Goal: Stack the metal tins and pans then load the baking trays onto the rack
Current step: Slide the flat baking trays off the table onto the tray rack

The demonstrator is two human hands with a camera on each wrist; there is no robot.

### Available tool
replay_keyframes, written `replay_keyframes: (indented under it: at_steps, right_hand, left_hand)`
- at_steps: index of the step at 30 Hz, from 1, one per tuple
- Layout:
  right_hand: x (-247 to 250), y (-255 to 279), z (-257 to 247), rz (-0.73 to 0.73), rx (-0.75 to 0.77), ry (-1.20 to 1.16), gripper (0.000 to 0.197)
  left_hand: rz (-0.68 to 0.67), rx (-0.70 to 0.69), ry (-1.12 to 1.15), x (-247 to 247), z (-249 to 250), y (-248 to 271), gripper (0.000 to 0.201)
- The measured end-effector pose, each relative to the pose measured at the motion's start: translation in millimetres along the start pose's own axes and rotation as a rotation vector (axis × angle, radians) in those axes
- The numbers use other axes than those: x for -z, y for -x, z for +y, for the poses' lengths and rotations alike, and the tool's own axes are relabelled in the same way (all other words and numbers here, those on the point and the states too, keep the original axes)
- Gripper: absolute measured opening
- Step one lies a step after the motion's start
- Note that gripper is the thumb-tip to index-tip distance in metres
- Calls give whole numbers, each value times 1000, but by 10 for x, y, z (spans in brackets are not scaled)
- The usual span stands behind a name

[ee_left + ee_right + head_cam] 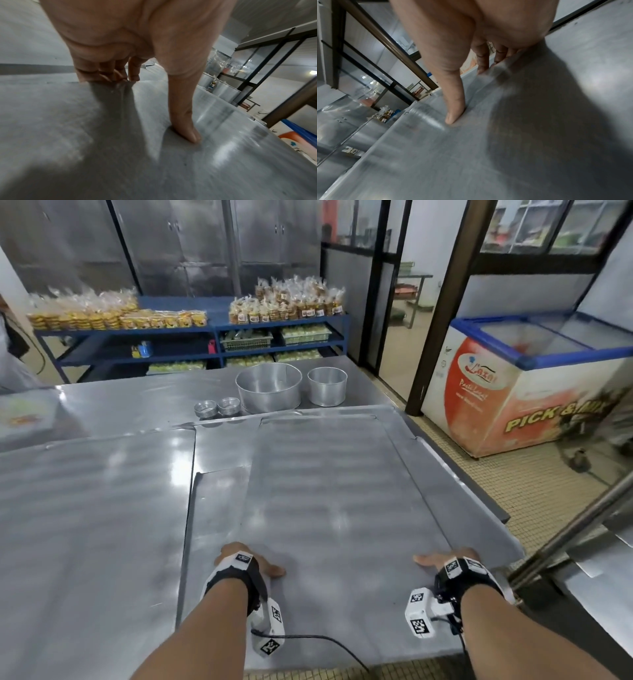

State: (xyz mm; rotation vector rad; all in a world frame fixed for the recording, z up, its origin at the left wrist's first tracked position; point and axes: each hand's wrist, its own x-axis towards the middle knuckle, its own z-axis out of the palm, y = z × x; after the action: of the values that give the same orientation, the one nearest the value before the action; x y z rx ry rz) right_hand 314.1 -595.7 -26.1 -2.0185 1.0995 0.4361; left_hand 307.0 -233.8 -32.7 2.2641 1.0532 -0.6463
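Note:
A large flat metal baking tray (342,491) lies on top of other trays on the steel table, its near edge overhanging the table. My left hand (253,563) grips its left edge; the thumb (188,132) presses on top and the fingers (106,75) curl over the rim. My right hand (442,559) grips the right edge the same way, thumb (453,116) on top, fingers (482,63) round the rim. At the far side of the table stand a big round tin (269,388), a smaller round tin (327,386) and two stacks of small tart tins (216,407).
Another flat tray (85,508) lies to the left. A slanted metal bar (565,529) and steel frame stand close on my right. A chest freezer (520,392) is beyond it on the tiled floor. Blue shelves (191,330) hold bagged goods. A person's sleeve (13,354) shows far left.

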Motion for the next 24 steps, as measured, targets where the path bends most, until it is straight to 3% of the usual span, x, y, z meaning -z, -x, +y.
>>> replay_keyframes:
  at_steps: [4,8,11,12,15,17,20,24]
  right_hand:
    - [-231,289,148,44,43,14,66]
    - [-422,493,330,-5,42,10,72]
    - [-597,539,524,36,-49,-66,109]
    - [-627,647,592,42,-54,-91,108]
    - [-652,960,742,66,-63,-170,78]
    - [-681,1100,875,47,-96,-237,76]
    - [-816,1254,1055,120,-191,-226,89]
    - [-1039,1000,1524,227,-266,-227,116]
  left_hand:
    - [1,-64,-96,216,-223,-146,112]
    - [-30,-123,-160,411,-413,-230,114]
    - [-41,-164,-162,533,-528,-270,102]
    - [-51,-177,-158,565,-560,-273,99]
    - [-71,-207,-209,608,-649,-287,92]
    - [-80,-227,-258,619,-716,-265,89]
    - [-74,-290,-321,607,-843,-224,85]
    - [26,-429,-374,668,-1074,1,70]
